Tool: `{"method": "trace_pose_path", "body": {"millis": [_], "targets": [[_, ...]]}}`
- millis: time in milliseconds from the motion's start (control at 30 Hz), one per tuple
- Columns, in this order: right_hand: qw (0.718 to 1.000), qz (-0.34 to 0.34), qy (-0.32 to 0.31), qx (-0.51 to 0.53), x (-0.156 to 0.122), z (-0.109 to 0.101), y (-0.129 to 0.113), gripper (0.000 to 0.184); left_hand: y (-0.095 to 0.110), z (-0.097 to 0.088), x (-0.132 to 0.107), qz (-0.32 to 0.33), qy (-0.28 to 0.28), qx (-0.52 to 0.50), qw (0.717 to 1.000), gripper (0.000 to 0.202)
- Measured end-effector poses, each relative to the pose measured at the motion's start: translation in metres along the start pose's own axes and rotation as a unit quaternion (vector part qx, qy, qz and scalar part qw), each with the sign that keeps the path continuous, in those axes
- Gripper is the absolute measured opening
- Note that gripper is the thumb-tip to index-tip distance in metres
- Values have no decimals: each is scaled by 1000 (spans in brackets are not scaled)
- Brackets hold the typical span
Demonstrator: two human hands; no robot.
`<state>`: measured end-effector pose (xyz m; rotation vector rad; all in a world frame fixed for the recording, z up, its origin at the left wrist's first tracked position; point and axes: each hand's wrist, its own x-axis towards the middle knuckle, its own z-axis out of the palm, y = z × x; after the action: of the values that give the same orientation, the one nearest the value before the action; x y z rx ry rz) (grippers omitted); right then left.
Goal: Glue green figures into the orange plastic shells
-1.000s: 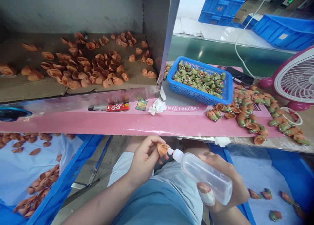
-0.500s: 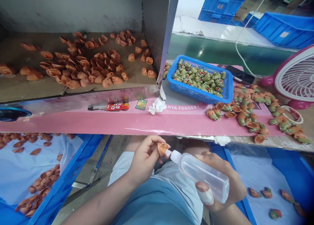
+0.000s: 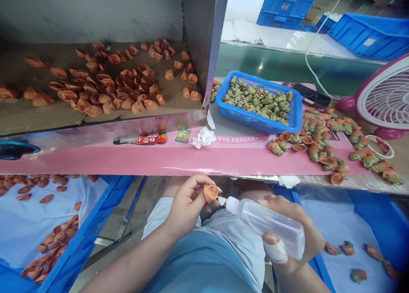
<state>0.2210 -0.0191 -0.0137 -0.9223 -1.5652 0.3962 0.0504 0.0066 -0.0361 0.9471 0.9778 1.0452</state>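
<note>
So the bottle's what just moved: half a second ago the white plastic nozzle [image 3: 222, 201] was right up against the opening of the small, hollow orange piece [image 3: 210, 192], and now it's slid back a touch to the right, with a thin dark tip showing between them. Can't tell if that tip still touches the rim. My guess is a short pause in the dabbing, since nothing's been put down. The left hand [image 3: 187, 208] has the orange piece pinched between thumb and fingers, opening up, over the lap just off the near edge of the table. The right hand [image 3: 302, 227] is wrapped around the clear, soft-looking plastic squeeze bottle [image 3: 271, 225], which lies tilted, nozzle to the left. As for writing, the shiny pink mat [image 3: 143, 161] says "NYA FORGER", with a crumpled white tissue [image 3: 203, 137] right by the start of it. The red-labelled tube [image 3: 150, 139] further left has white characters I can't make out. Same with the markings on the stacked blue plastic crates [image 3: 284, 7], far right. I can't see any writing on the squeeze bottle.
</note>
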Motion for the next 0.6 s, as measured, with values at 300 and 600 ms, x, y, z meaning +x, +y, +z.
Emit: {"method": "trace_pose_path", "body": {"millis": [300, 600], "targets": [[999, 6, 11, 34, 0, 1, 0, 32, 0, 0, 1, 0, -2, 1, 1000, 8], [999, 15, 4, 32, 0, 0, 1, 32, 1, 1, 1, -7, 5, 2, 1000, 6]]}}
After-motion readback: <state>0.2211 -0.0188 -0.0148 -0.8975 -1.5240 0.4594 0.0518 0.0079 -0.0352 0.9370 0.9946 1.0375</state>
